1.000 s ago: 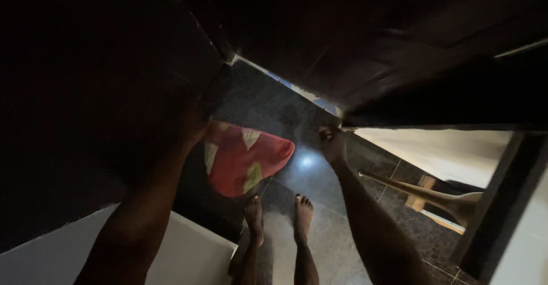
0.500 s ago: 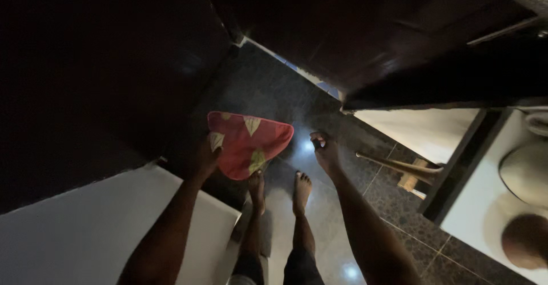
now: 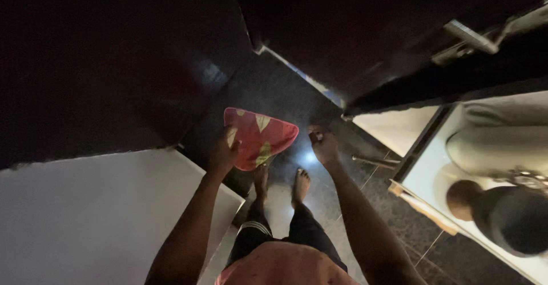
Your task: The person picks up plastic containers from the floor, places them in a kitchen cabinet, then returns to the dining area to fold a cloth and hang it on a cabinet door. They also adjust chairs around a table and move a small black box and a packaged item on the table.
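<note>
The left hand (image 3: 224,152) is gripping a red cloth (image 3: 260,136) with pale leaf-shaped patches by its left edge, fingers closed over the fabric, and the cloth is hanging out to the right in the air above the dark tiled floor (image 3: 274,93). The right hand (image 3: 323,145) is hovering just beside the cloth's right tip, apart from it, with its fingers curled in loosely and holding nothing. Two bare feet (image 3: 281,182) are standing on the floor below the cloth. A white worktop (image 3: 97,216) is lying at the lower left, and a dark door (image 3: 365,39) is standing open above. At the right, a mirror (image 3: 491,171) is showing a person's reflection.
</note>
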